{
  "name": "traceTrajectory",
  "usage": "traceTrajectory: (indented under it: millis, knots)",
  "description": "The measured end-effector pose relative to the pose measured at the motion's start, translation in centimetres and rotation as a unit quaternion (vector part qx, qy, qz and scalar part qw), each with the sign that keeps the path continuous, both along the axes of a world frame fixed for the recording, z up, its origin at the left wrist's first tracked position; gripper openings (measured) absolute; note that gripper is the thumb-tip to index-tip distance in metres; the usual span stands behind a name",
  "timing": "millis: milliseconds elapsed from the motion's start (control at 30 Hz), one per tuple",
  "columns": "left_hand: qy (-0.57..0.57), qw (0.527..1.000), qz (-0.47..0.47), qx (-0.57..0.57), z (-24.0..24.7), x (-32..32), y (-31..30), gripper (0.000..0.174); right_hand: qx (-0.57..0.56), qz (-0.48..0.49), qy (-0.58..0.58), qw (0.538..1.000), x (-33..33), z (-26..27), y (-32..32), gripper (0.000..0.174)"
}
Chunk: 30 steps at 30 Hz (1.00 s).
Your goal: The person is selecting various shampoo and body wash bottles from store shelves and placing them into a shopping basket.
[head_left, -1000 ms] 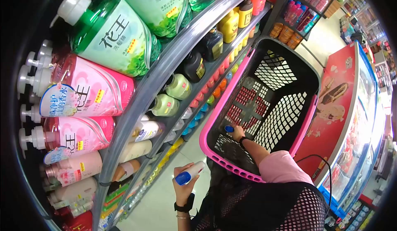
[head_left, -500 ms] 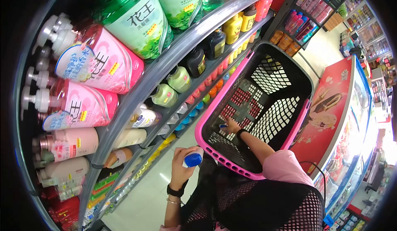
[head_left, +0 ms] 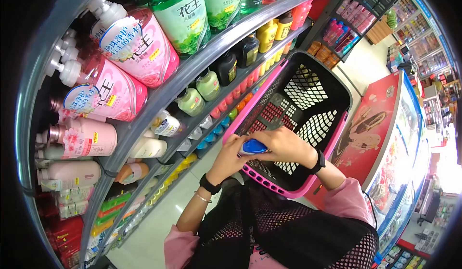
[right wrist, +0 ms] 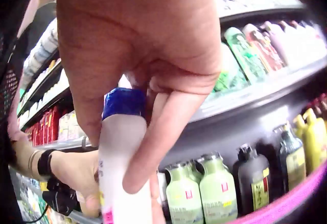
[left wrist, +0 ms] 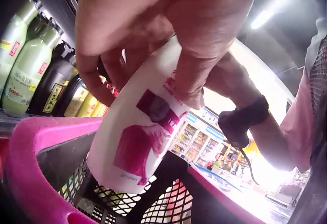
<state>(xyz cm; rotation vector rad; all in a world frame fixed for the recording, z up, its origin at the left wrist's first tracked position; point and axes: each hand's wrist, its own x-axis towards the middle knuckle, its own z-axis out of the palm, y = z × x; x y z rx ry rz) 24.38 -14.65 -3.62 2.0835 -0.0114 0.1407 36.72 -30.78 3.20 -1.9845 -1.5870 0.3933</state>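
Both of my hands are at one white plastic bottle point(left wrist: 138, 147) with a blue cap point(head_left: 254, 147), held over the near rim of the basket. My left hand point(head_left: 227, 160) grips its body; in the left wrist view the thumb presses beside the dark pink label. From the other side my right hand point(head_left: 289, 146) pinches the bottle close below the cap, as the right wrist view shows, with fingers point(right wrist: 158, 137) along the white side. The black basket point(head_left: 332, 76) with a pink rim stands just beyond the hands, and its near floor is hidden behind them.
On the left, curved shelves point(head_left: 137, 132) carry large pink pump bottles point(head_left: 113, 88), green pump bottles point(head_left: 185, 16) and rows of smaller ones. A red-sided freezer chest point(head_left: 368, 124) stands right of the basket. Pale floor tiles point(head_left: 159, 225) run below the shelves.
My right hand has come up out of the basket, where it was by a blue-capped item, to the bottle in my left hand. The left hand has moved right and up to the rim.
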Motion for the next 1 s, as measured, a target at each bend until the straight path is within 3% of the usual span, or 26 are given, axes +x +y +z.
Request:
traceTrajectory:
  millis: [100,167,267,400,567,733,800,1000]
  knots:
    - [-0.007,0.999,0.028,-0.026,-0.4,0.6,0.0,0.044,-0.069,-0.079,0.015,0.994,1.2,-1.4,-1.0,0.039]
    - [0.039,0.990,0.105,-0.091,-0.8,-0.2,1.3,0.039,-0.083,-0.104,-0.030,0.991,2.4,-4.7,-1.2,0.038]
    - [0.055,0.963,0.199,-0.171,-1.2,-2.9,3.2,0.026,-0.124,-0.129,-0.066,0.982,5.2,-12.8,-1.2,0.041]
    - [0.093,0.955,0.263,-0.101,-3.0,-8.4,5.2,0.020,-0.270,-0.091,-0.080,0.955,7.1,-24.8,-1.1,0.050]
    - [0.111,0.916,0.354,-0.155,-4.7,-14.5,4.2,0.016,-0.279,-0.175,-0.019,0.944,5.8,-37.0,-1.2,0.053]
    - [0.157,0.865,0.435,-0.193,-5.2,-18.1,1.5,0.016,-0.309,-0.230,0.063,0.921,3.3,-40.9,1.7,0.056]
    - [0.162,0.863,0.437,-0.195,-5.2,-18.4,1.1,0.017,-0.313,-0.271,0.080,0.907,3.0,-40.7,2.2,0.056]
    - [0.157,0.872,0.409,-0.218,-5.1,-17.5,0.3,0.018,-0.316,-0.259,0.090,0.908,3.3,-40.9,2.1,0.061]
